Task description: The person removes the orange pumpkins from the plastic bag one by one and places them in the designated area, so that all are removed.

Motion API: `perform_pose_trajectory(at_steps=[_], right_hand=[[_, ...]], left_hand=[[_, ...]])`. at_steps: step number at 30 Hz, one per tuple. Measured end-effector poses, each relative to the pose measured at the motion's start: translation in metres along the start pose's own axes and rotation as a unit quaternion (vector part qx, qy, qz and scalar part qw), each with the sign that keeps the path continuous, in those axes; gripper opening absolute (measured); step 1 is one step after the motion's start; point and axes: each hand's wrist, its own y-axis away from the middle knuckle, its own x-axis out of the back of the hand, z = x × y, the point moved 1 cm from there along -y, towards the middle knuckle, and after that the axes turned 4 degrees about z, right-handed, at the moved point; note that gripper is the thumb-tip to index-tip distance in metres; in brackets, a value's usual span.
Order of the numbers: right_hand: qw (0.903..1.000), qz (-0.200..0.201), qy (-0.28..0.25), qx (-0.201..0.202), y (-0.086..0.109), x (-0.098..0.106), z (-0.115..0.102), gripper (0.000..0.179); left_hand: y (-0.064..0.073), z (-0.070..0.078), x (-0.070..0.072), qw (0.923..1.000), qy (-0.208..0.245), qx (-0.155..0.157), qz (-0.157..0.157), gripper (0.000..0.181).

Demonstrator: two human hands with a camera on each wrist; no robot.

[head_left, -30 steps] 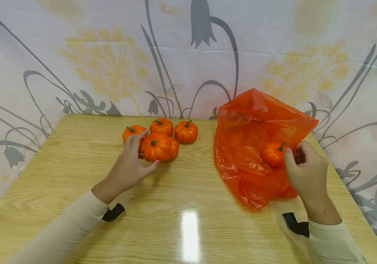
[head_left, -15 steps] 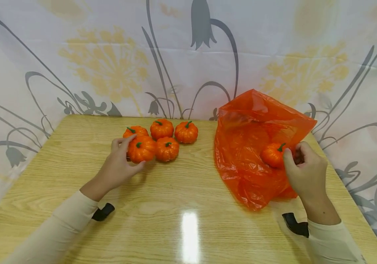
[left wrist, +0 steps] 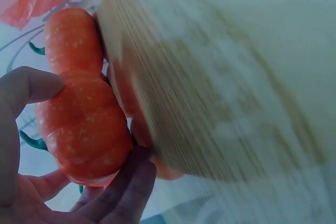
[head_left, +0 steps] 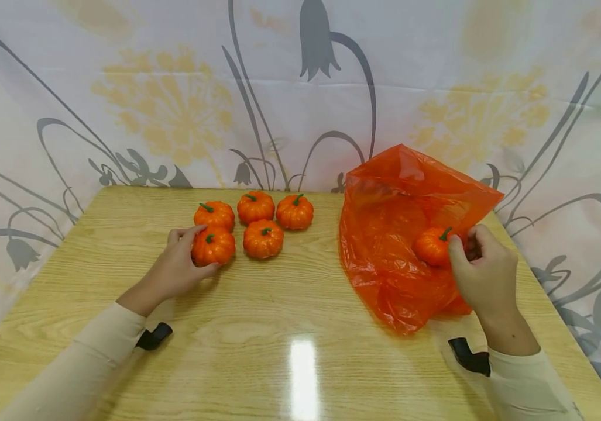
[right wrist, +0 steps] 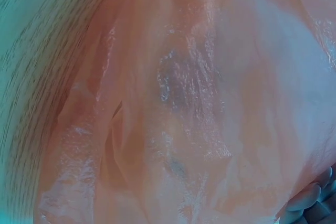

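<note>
My left hand (head_left: 176, 269) grips a small orange toy pumpkin (head_left: 213, 247) with a green stem, thumb on one side and fingers on the other. In the left wrist view this pumpkin (left wrist: 84, 129) overlaps another pumpkin (left wrist: 73, 40) beyond it. On the right of the table, my right hand (head_left: 487, 272) pinches the edge of a thin orange plastic bag (head_left: 379, 251), whose mouth stands open. One pumpkin (head_left: 432, 247) lies at the bag's opening, close beside the right thumb. The right wrist view is mostly filled by the bag's film (right wrist: 173, 98), fingers (right wrist: 307, 198) at the lower corner.
Several more pumpkins stand grouped at the back: a left one (head_left: 214, 215), a middle one (head_left: 256, 207), a right one (head_left: 295, 211) and a front one (head_left: 263, 238). A flower-patterned cloth (head_left: 279, 105) hangs behind the wooden table (head_left: 258, 327).
My left hand has carried its pumpkin left and toward me, away from the front pumpkin and down in front of the left one. My right hand and the bag stay nearly still.
</note>
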Motion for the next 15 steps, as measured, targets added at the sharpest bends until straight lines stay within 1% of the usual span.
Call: perform_pose_trajectory(at_steps=[6,10,15], right_hand=[[1.0,-0.003,0.006,0.001,-0.001,0.0,0.0,0.017],[1.0,0.0,0.006,0.002,-0.001,0.001,0.0,0.017],[0.9999,0.01,0.011,-0.006,-0.002,0.003,0.001,0.017]], left_hand=[[-0.006,-0.003,0.0,0.9999,-0.002,0.004,-0.013,0.086],[-0.01,-0.002,0.0,0.9999,-0.004,0.001,-0.012,0.084],[-0.014,0.0,-0.001,0.9998,-0.019,0.0,-0.011,0.083]])
